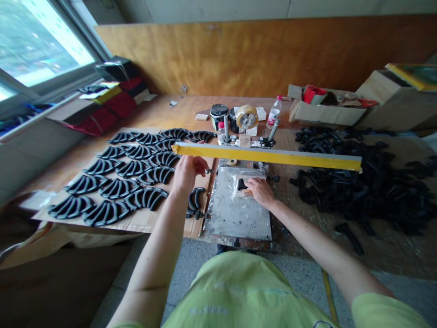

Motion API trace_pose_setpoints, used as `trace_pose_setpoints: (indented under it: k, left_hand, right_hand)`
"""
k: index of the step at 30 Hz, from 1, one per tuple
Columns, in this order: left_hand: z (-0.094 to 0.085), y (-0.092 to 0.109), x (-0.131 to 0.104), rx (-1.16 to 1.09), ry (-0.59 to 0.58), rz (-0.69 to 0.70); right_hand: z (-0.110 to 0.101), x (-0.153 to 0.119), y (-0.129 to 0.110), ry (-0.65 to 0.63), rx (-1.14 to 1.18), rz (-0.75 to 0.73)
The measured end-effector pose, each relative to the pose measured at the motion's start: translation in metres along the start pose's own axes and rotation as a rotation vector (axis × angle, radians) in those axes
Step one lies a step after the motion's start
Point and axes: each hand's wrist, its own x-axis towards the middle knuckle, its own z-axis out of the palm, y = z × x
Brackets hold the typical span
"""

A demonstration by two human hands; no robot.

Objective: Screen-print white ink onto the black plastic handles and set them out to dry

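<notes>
My right hand (260, 190) is closed on the right end of a small black part (242, 184), which rests on a pale, plastic-wrapped block (243, 193) on a metal plate (235, 214). Up and to the left, my left hand (192, 171) has its fingers curled near the far bar; what it holds, if anything, is hidden. A long yellow and grey bar (273, 155) crosses the view above both hands. Left of my left hand, curved black pieces (116, 187) lie in fanned rows on cardboard (136, 216).
A large heap of black pieces (368, 191) covers the right side. Behind the plate stand a dark tub (219, 114), a tape roll (247, 117) and a red-capped bottle (274, 112). An open carton (324, 113) sits at the back right, dark boxes (118, 68) at the back left.
</notes>
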Motion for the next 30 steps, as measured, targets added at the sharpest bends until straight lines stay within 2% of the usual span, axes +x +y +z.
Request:
trace_pose_setpoints:
  k: [2,4,7,10,13,15,18,22,24,26,28,30]
  left_hand:
    - [0.016,0.014,-0.006,-0.035,-0.041,-0.009]
    - [0.018,0.013,-0.019,-0.046,-0.017,-0.018]
    - [0.0,-0.01,-0.045,-0.019,-0.017,-0.125]
    - [-0.022,-0.051,-0.073,0.105,-0.1,-0.329]
    - [-0.03,-0.097,-0.091,0.135,-0.125,-0.422]
    - [-0.029,-0.122,-0.094,0.114,-0.122,-0.445]
    - [-0.028,-0.143,-0.093,0.099,-0.117,-0.481]
    - [-0.031,-0.153,-0.091,0.096,-0.114,-0.499]
    - [-0.033,-0.156,-0.092,0.116,-0.099,-0.491]
    - [-0.034,-0.159,-0.093,0.136,-0.087,-0.49]
    - [-0.034,-0.159,-0.093,0.132,-0.085,-0.496]
    - [-0.033,-0.157,-0.093,0.106,-0.091,-0.508]
  right_hand:
    - [-0.008,-0.007,0.005,0.0,-0.002,0.023]
    - [-0.021,-0.017,0.022,0.032,0.02,0.13]
    - [-0.048,-0.026,0.06,0.099,0.035,0.333]
    - [-0.072,-0.009,0.081,0.213,0.022,0.416]
    - [-0.08,0.035,0.061,0.297,-0.003,0.279]
    - [-0.077,0.066,0.036,0.23,-0.057,0.16]
    - [-0.067,0.092,0.007,0.068,-0.127,0.114]
    - [-0.059,0.086,0.004,-0.144,-0.082,0.128]
    - [-0.056,0.078,0.009,-0.133,-0.091,0.158]
    - [-0.051,0.073,0.011,-0.068,-0.141,0.207]
    - [-0.045,0.068,0.007,-0.032,-0.185,0.24]
    - [-0.04,0.062,-0.001,-0.045,-0.191,0.212]
